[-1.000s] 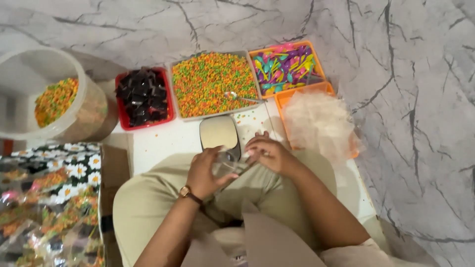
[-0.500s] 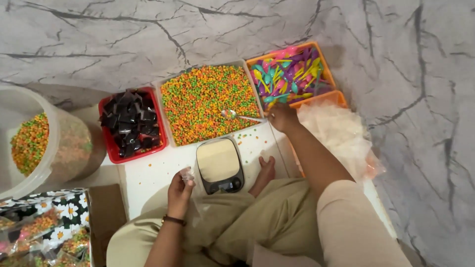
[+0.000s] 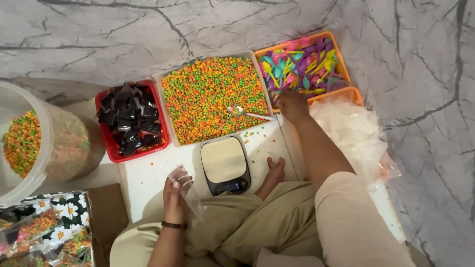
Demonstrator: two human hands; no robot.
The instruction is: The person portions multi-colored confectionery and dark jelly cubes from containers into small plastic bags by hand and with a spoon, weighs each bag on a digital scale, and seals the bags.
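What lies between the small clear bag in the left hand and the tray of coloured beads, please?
In the head view, only bare white board with a few stray beads lies between the clear bag in the left hand and the bead tray; the scale sits beside that stretch.

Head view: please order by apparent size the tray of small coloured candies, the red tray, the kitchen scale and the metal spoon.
1. Tray of small coloured candies
2. Red tray
3. Kitchen scale
4. Metal spoon
All lie about equally far from the camera, so the order is fairly safe.
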